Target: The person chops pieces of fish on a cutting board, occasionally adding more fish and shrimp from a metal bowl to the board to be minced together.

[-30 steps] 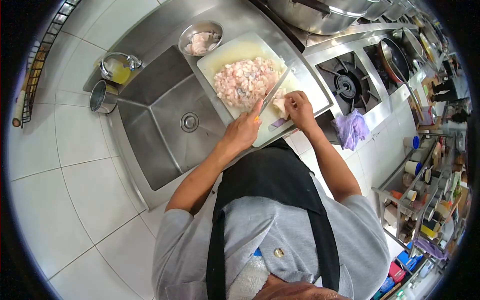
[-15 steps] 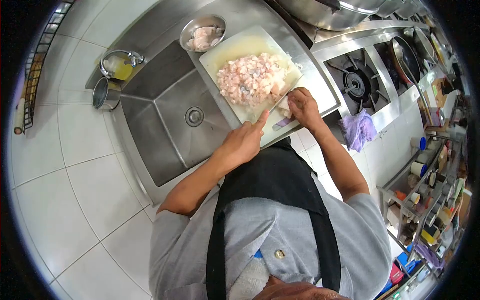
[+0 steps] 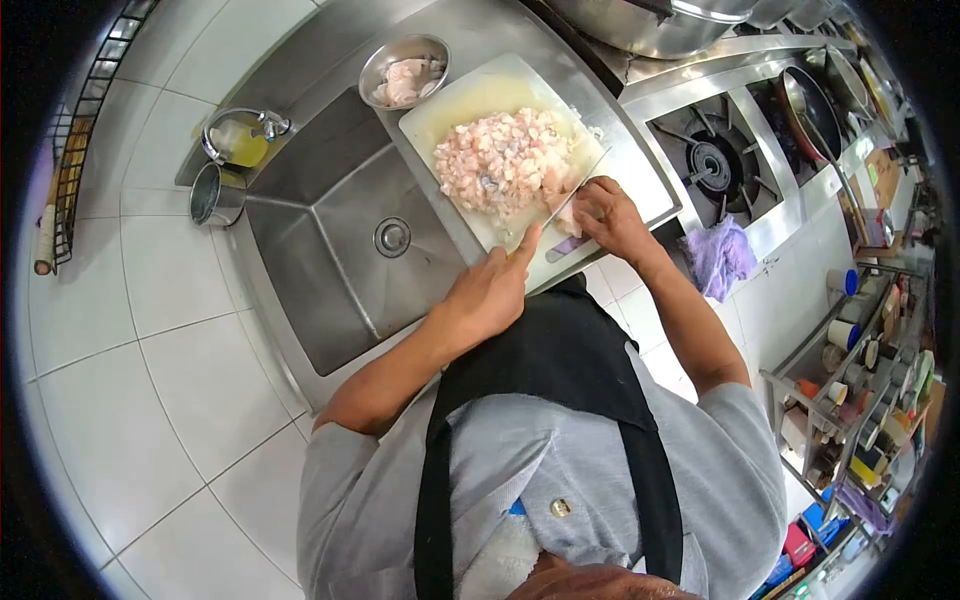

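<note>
My left hand (image 3: pixel 487 290) is closed around a knife, index finger stretched along its top; the handle is hidden in the palm. The thin knife blade (image 3: pixel 580 188) slants up and right over the near right part of a white cutting board (image 3: pixel 510 72). With bent fingers, my right hand (image 3: pixel 612 218) presses on a pale pink piece of raw meat (image 3: pixel 566 214) right beside the blade. A large heap of diced raw meat (image 3: pixel 500 160) covers the middle of the board. Below the blade lies a flat purple strip (image 3: pixel 567 247) near the board's edge.
A metal bowl (image 3: pixel 405 42) with larger raw pieces stands at the board's far left corner. Left is a steel sink (image 3: pixel 330 260) with a faucet (image 3: pixel 270 124) and metal cup (image 3: pixel 217 193). Right are a gas burner (image 3: pixel 710 165) and hanging purple cloth (image 3: pixel 718 258).
The knife and both hands have shifted only slightly. The piece beside the blade now shows a pinker side than before.
</note>
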{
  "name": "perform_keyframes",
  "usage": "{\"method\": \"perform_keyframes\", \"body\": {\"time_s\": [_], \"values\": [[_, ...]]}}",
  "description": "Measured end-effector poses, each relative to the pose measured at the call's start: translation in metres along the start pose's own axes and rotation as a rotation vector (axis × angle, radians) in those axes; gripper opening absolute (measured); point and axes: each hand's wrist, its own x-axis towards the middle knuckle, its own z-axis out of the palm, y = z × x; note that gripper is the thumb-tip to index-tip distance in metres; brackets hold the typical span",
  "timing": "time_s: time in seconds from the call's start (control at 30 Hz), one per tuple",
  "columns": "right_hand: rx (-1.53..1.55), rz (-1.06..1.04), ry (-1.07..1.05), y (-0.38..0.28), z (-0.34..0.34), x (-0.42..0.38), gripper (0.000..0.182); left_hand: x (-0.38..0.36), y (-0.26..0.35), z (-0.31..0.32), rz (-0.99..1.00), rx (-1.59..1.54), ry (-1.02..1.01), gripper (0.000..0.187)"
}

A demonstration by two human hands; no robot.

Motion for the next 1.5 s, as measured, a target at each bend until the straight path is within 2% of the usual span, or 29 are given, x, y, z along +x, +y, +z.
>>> {"method": "perform_keyframes", "body": {"time_s": [0.03,0.13,0.23,0.33,0.37,0.47,0.57,0.67,0.7,0.8,0.83,0.97,1.03,1.13,1.17,1.27,1.3,1.37,1.43,1.5], "values": [[0.001,0.008,0.010,0.002,0.001,0.004,0.032,-0.001,-0.001,0.000,-0.009,0.023,-0.019,0.063],[0.014,0.035,0.001,0.001,0.008,-0.003,0.033,0.062,-0.029,0.061,0.141,-0.108,0.215,0.064],[0.063,0.063,0.010,0.002,0.005,0.000,0.033,0.097,-0.031,0.053,0.291,-0.231,0.295,0.066],[0.120,0.111,0.020,-0.009,-0.008,-0.004,0.032,0.056,-0.024,0.035,0.189,-0.106,0.211,0.068],[0.100,0.062,0.018,-0.007,-0.005,-0.007,0.031,0.032,-0.006,0.013,0.093,-0.133,0.097,0.069],[0.031,-0.038,0.021,0.003,-0.003,-0.005,0.028,0.017,-0.005,0.020,0.007,-0.070,-0.009,0.067],[0.023,-0.011,0.001,0.002,0.006,-0.004,0.025,0.069,-0.027,0.069,0.146,-0.092,0.243,0.064],[0.157,0.094,0.006,0.005,0.008,-0.005,0.025,0.096,-0.032,0.049,0.315,-0.177,0.312,0.064],[0.070,0.033,0.076,0.001,0.004,-0.007,0.025,0.093,-0.031,0.047,0.355,-0.167,0.333,0.066],[0.076,0.031,0.076,-0.008,-0.001,-0.015,0.018,0.038,-0.006,0.018,0.114,-0.091,0.063,0.069],[0.103,0.047,0.063,-0.006,0.001,-0.017,0.017,0.029,-0.007,0.020,0.114,-0.071,0.041,0.071],[0.101,0.038,0.054,-0.002,0.013,-0.020,0.013,0.068,-0.024,0.069,0.158,-0.133,0.159,0.071],[0.044,0.008,0.059,0.002,0.012,-0.013,0.012,0.097,-0.022,0.065,0.269,-0.190,0.258,0.070],[0.068,-0.019,0.081,-0.001,0.006,-0.016,0.016,0.080,-0.027,0.042,0.248,-0.156,0.217,0.067],[0.081,0.026,0.044,-0.003,0.000,-0.019,0.031,0.076,-0.044,0.055,0.351,-0.204,0.395,0.064],[-0.080,-0.064,0.094,-0.004,-0.007,-0.014,0.048,0.047,-0.044,0.030,0.056,-0.215,0.228,0.065],[-0.152,-0.088,0.021,-0.001,-0.009,-0.010,0.073,0.045,-0.043,0.028,0.045,-0.178,0.204,0.065],[-0.170,-0.125,-0.015,0.003,-0.009,0.002,0.089,0.043,-0.043,0.023,0.023,-0.098,0.159,0.065],[-0.187,-0.155,-0.049,0.002,-0.009,0.011,0.106,0.050,-0.052,0.030,0.092,-0.100,0.263,0.066],[-0.169,-0.112,-0.090,0.003,-0.008,0.016,0.107,0.054,-0.059,0.036,0.109,-0.116,0.304,0.066]]}}
